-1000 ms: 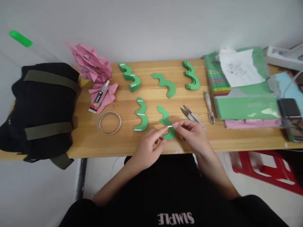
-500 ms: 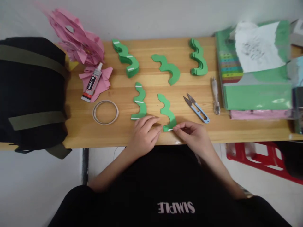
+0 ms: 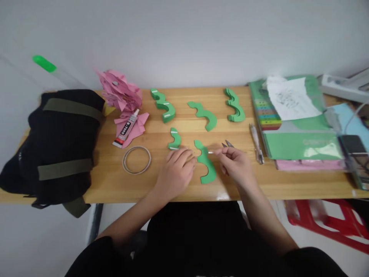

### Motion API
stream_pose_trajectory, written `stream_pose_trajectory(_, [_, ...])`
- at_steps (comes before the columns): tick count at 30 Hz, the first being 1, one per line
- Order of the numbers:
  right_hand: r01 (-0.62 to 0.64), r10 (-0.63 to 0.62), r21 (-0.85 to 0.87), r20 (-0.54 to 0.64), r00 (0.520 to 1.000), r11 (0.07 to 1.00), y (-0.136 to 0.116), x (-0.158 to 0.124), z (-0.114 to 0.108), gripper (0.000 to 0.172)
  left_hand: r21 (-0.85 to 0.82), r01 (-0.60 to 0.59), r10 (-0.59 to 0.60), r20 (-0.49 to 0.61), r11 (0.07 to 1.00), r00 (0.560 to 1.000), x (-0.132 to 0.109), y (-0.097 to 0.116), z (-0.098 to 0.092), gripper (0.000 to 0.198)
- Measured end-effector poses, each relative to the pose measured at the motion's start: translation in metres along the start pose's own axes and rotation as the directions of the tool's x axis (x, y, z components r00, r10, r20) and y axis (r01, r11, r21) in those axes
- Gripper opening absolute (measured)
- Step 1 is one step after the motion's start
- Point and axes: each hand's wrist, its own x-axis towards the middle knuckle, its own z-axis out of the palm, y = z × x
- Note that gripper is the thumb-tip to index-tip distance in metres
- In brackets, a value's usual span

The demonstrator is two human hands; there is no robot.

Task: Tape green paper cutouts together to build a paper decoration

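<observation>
A wavy green cutout point(image 3: 209, 165) lies on the table between my hands. Pinched between thumb and finger of my right hand point(image 3: 235, 163) is a short white strip point(image 3: 211, 152), its left end at the cutout's upper right edge. My left hand point(image 3: 177, 171) rests palm down just left of that cutout, fingers laid out. It covers the lower part of a second green cutout point(image 3: 175, 139), which bears white strips. Partly behind my right hand are blue-handled thread snips point(image 3: 228, 144); only their blades show.
Farther back are a stack of green cutouts with white strips point(image 3: 167, 109), a single cutout point(image 3: 206, 114) and another stack point(image 3: 236, 109). Leftward are a tape roll point(image 3: 124, 161), glue tube point(image 3: 126, 129), pink pieces point(image 3: 122, 92) and black bag point(image 3: 63, 142). Rightward lie a pen point(image 3: 256, 143) and green folder point(image 3: 302, 140).
The view has tilted upward. My right hand has moved from the near cutout's lower end to its upper part, with the white strip. My left hand now covers more of the left cutout.
</observation>
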Motion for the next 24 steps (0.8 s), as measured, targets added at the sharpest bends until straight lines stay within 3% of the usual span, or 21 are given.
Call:
stream_pose_trajectory(5, [-0.025, 0.028, -0.043, 0.066, 0.997, 0.999, -0.007, 0.024, 0.017, 0.028, 0.052, -0.003, -0.004, 0.136, 0.999, 0.991, 0.024, -0.014, 0.000, 0.022])
stream_pose_trajectory(13, [-0.060, 0.065, -0.068, 0.081, 0.995, 0.996, -0.004, 0.033, 0.030, 0.029, -0.044, -0.006, 0.018, 0.275, 0.999, 0.961, 0.021, -0.022, 0.007, 0.040])
stream_pose_trajectory(24, [-0.040, 0.047, -0.198, 0.030, 0.998, 0.979, 0.000, 0.035, 0.035, 0.023, -0.109, 0.035, -0.003, 0.273, 0.993, 0.962, 0.021, -0.027, 0.009, 0.038])
